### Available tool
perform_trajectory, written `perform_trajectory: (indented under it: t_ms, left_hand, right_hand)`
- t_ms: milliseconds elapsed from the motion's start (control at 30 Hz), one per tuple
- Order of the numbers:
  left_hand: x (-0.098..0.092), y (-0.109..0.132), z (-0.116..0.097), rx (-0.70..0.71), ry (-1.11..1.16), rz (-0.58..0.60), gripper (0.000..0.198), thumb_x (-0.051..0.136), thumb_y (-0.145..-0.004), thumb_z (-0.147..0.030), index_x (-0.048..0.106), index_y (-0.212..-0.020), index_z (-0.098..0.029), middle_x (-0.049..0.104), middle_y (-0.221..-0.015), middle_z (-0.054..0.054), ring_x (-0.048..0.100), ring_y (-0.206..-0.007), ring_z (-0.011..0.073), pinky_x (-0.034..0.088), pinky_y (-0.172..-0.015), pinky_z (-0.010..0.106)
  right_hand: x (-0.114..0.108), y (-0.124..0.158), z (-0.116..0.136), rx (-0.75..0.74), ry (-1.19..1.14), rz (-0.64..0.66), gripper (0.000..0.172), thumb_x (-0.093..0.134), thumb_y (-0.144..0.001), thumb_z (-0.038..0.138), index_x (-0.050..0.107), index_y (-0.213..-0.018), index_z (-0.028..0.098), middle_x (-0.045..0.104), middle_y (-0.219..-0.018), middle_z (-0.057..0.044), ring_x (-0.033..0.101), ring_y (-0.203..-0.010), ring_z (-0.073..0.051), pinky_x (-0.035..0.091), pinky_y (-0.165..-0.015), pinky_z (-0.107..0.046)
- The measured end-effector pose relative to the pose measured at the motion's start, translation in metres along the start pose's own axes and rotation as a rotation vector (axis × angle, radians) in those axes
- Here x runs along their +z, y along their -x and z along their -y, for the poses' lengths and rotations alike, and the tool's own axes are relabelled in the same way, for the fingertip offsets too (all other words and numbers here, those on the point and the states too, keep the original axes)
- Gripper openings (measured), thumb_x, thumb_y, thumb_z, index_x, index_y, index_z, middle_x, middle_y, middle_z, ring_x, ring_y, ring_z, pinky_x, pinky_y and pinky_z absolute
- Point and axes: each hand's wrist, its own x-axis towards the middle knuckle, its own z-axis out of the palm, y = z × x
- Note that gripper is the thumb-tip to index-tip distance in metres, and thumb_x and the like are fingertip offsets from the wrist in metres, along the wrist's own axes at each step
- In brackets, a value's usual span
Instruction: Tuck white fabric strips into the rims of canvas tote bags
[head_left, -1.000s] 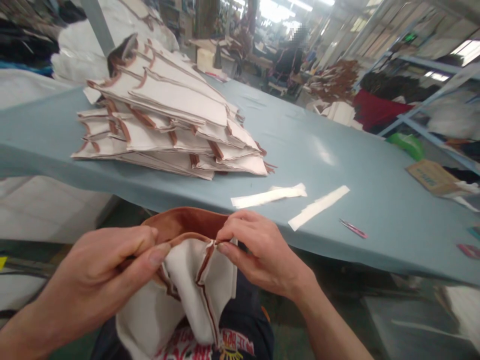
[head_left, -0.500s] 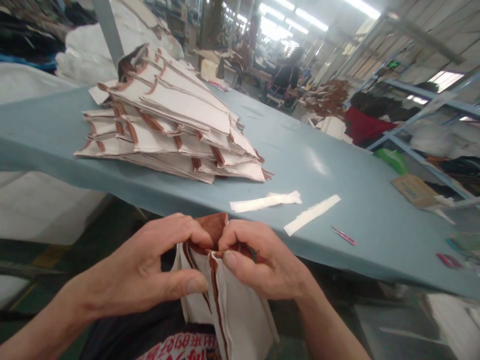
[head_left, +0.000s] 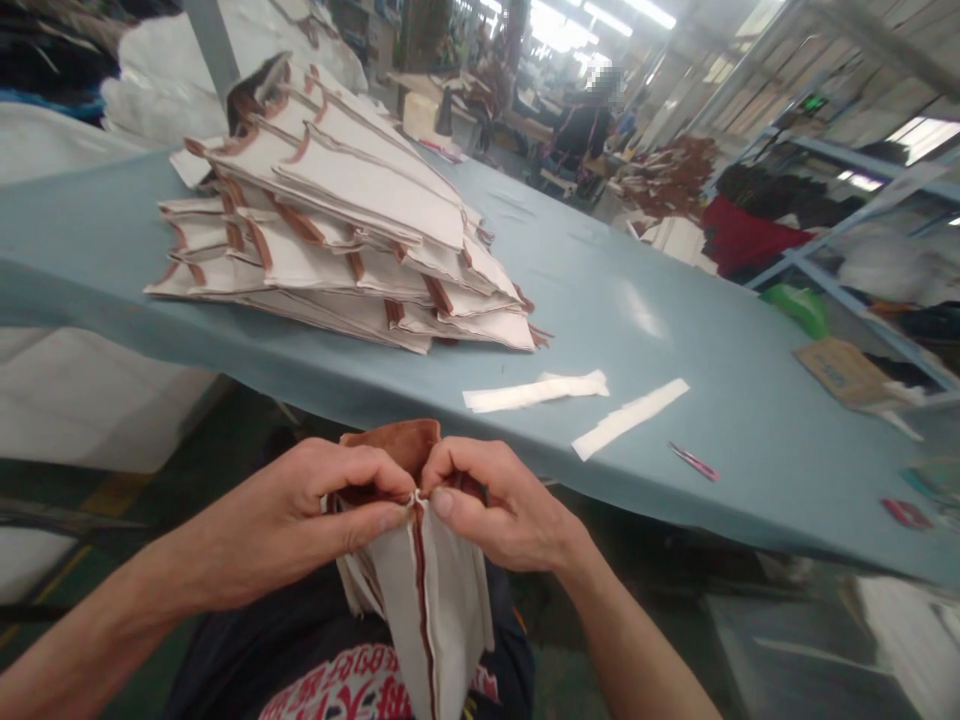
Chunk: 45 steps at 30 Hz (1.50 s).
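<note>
Between my hands hangs a sewn bag piece (head_left: 450,590) of off-white cloth with a brown inside and a dark brown strip down its seam. My left hand (head_left: 322,500) pinches its upper edge between thumb and fingers, just left of the seam. On the right of that same seam, my right hand (head_left: 502,500) grips the edge with bent fingers and thumb. The two thumbs are close together at the seam's top. Part of the brown lining stands up behind my fingers, and the fingertips inside the piece are hidden.
A blue-covered table (head_left: 600,300) runs across in front. On it lie a pile of similar off-white and brown pieces (head_left: 360,210), white strips (head_left: 630,418) and small pink-handled snips (head_left: 694,461). A cardboard piece (head_left: 844,372) is at the right. A person (head_left: 581,130) sits far back.
My left thumb has closed onto the cloth edge, where it stood apart before. Both hands have drawn together at the seam, and the piece has turned slightly so its seam faces me.
</note>
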Motion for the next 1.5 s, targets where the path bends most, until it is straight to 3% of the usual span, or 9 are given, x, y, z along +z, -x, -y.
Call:
perform_trajectory:
  t_ms: [133,433,567,700,800,900,1100,1333,1500]
  left_hand:
    - [-0.001,0.000,0.002,0.015,-0.033,-0.029,0.025,0.068,-0.107,-0.032,0.085,-0.090,-0.024,0.076,-0.073,-0.005,0.065,-0.063,0.0113,0.048,-0.059,0.016]
    - [0.007,0.012,0.004,0.154,-0.372,-0.149,0.020,0.064,-0.108,-0.019,0.083,-0.108,-0.027,0.085,-0.091,-0.005,0.079,-0.077,0.0130,0.051,-0.075,0.023]
    - [0.013,0.011,-0.003,0.271,-0.509,-0.183,0.026,0.055,-0.109,-0.015,0.075,-0.094,-0.023,0.083,-0.088,-0.003,0.078,-0.076,0.0141,0.050,-0.074,0.029]
    - [0.017,0.004,-0.008,0.304,-0.617,-0.219,0.035,0.049,-0.107,-0.013,0.071,-0.081,-0.021,0.075,-0.074,-0.002,0.072,-0.066,0.0148,0.046,-0.066,0.031]
    - [0.017,-0.001,-0.013,0.268,-0.523,-0.257,0.033,0.051,-0.101,-0.015,0.072,-0.076,-0.020,0.072,-0.068,-0.004,0.067,-0.057,0.0112,0.045,-0.061,0.027]
    - [0.015,-0.003,-0.014,0.139,-0.292,-0.258,0.029,0.056,-0.096,-0.020,0.074,-0.073,-0.021,0.069,-0.061,-0.007,0.061,-0.051,0.0086,0.043,-0.053,0.019]
    - [0.015,0.004,0.000,-0.060,0.086,-0.214,0.027,0.063,-0.093,-0.028,0.074,-0.070,-0.021,0.063,-0.062,-0.007,0.055,-0.056,0.0095,0.041,-0.051,0.016]
    - [0.017,0.006,-0.001,-0.165,0.234,-0.110,0.028,0.068,-0.097,-0.035,0.069,-0.073,-0.019,0.058,-0.067,-0.006,0.050,-0.058,0.0096,0.037,-0.050,0.016]
    - [0.016,0.004,-0.010,-0.222,0.263,-0.048,0.034,0.073,-0.095,-0.040,0.061,-0.070,-0.019,0.051,-0.065,-0.007,0.043,-0.056,0.0086,0.034,-0.048,0.016]
  right_hand:
    - [0.005,-0.002,0.001,-0.019,-0.038,-0.012,0.027,0.084,-0.093,0.039,0.062,-0.087,0.023,0.062,-0.080,0.005,0.049,-0.068,-0.012,0.043,-0.069,-0.027]
    - [0.009,-0.002,-0.002,0.013,0.021,-0.046,0.013,0.074,-0.092,0.024,0.062,-0.087,0.023,0.060,-0.076,0.007,0.045,-0.063,-0.011,0.040,-0.064,-0.025]
    - [0.012,-0.001,0.002,-0.006,0.013,-0.083,0.013,0.074,-0.093,0.023,0.063,-0.087,0.023,0.060,-0.075,0.007,0.047,-0.063,-0.011,0.041,-0.065,-0.026]
    - [0.012,0.000,0.006,-0.010,0.088,-0.115,0.011,0.070,-0.096,0.023,0.065,-0.086,0.022,0.062,-0.076,0.005,0.051,-0.064,-0.012,0.042,-0.065,-0.026]
    - [0.012,0.000,0.006,-0.012,0.113,-0.125,0.014,0.068,-0.100,0.027,0.066,-0.087,0.022,0.064,-0.075,0.004,0.054,-0.065,-0.013,0.041,-0.064,-0.026]
    - [0.015,-0.002,0.006,-0.019,0.080,-0.117,0.017,0.068,-0.100,0.028,0.062,-0.084,0.023,0.062,-0.071,0.005,0.053,-0.063,-0.013,0.041,-0.062,-0.025]
    - [0.022,-0.007,0.008,0.025,-0.008,-0.110,0.023,0.073,-0.094,0.029,0.057,-0.079,0.024,0.055,-0.068,0.007,0.048,-0.061,-0.011,0.039,-0.059,-0.025]
    - [0.022,-0.003,0.006,-0.024,0.139,-0.101,0.023,0.070,-0.099,0.033,0.058,-0.082,0.024,0.059,-0.074,0.005,0.053,-0.066,-0.013,0.042,-0.064,-0.026]
    - [0.019,-0.001,0.004,-0.093,0.093,-0.082,0.022,0.067,-0.105,0.031,0.059,-0.085,0.024,0.062,-0.078,0.004,0.053,-0.067,-0.013,0.045,-0.066,-0.026]
